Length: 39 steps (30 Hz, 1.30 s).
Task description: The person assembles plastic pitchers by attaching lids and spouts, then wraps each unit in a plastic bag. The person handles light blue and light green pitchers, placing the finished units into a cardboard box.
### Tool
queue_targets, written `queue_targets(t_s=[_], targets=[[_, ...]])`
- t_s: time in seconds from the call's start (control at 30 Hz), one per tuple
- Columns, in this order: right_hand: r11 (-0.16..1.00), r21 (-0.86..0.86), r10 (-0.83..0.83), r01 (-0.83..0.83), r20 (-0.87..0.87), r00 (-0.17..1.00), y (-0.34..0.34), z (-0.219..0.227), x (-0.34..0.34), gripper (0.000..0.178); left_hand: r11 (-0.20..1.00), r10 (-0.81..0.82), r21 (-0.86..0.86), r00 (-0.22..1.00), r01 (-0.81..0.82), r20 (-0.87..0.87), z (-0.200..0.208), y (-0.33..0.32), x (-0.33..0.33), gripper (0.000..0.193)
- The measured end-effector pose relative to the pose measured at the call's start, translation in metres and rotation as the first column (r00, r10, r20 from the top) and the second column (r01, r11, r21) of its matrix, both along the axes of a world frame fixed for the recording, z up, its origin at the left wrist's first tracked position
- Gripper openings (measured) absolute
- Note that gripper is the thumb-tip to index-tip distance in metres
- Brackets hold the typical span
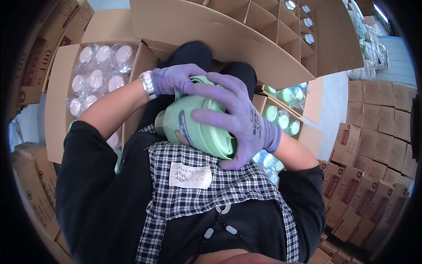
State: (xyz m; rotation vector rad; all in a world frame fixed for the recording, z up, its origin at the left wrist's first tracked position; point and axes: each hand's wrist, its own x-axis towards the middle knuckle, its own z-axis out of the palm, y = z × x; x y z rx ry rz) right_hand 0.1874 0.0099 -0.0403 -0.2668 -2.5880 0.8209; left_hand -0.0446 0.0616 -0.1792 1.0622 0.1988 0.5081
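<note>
A light green lidded cup (176,127) with a cartoon print on its side lies tilted across my lap, its wide lid end toward the right. My right hand (241,114), in a purple knit glove, spreads over the lid end, with the thumb at its near edge and the fingers across the top. Closed around a green loop-like part at the cup's far side is my left hand (180,79), also gloved. Its fingertips are partly hidden behind the right hand's fingers. A checked apron (237,185) lies under the cup's near side.
On the left, an open carton (57,97) holds several pink-lidded containers (96,79) in clear plastic. Ahead stands a large carton with cardboard dividers (263,22) and several clear, white-capped containers. Green-lidded containers (281,119) fill boxes at the right. Stacked cartons (378,119) line the far right.
</note>
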Motion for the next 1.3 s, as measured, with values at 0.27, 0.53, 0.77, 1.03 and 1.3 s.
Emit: queue_targets(t_s=[0.27, 0.53, 0.77, 1.03, 1.3], targets=[[0.997, -0.056, -0.058, 0.050, -0.156, 0.986, 0.013, -0.008, 0.003, 0.101, 0.942, 0.337, 0.066, 0.924, -0.330, -0.183, 0.039, -0.026, -0.006, 0.056], [0.537, -0.751, -0.586, 0.384, -0.004, 0.811, -0.022, -0.082, 0.055, 0.090, 0.714, 0.672, 0.610, 0.579, -0.343, -0.461, 0.088, -0.092, 0.043, 0.048], [0.446, -0.848, -0.869, 0.287, -0.333, 0.367, -0.023, -0.074, 0.075, 0.070, 0.662, 0.745, -0.166, 0.617, -0.731, 0.254, 0.085, -0.047, 0.016, 0.047], [0.007, -0.941, -0.618, -0.338, -0.269, 0.739, -0.016, -0.068, 0.058, 0.075, 0.704, 0.672, -0.365, 0.738, -0.610, 0.062, 0.058, -0.062, 0.011, 0.064], [0.772, 0.054, -0.436, 0.633, -0.679, 0.591, 0.003, -0.039, 0.071, 0.091, 0.570, 0.680, -0.788, 0.671, -0.231, 0.295, 0.045, -0.065, -0.017, 0.047]])
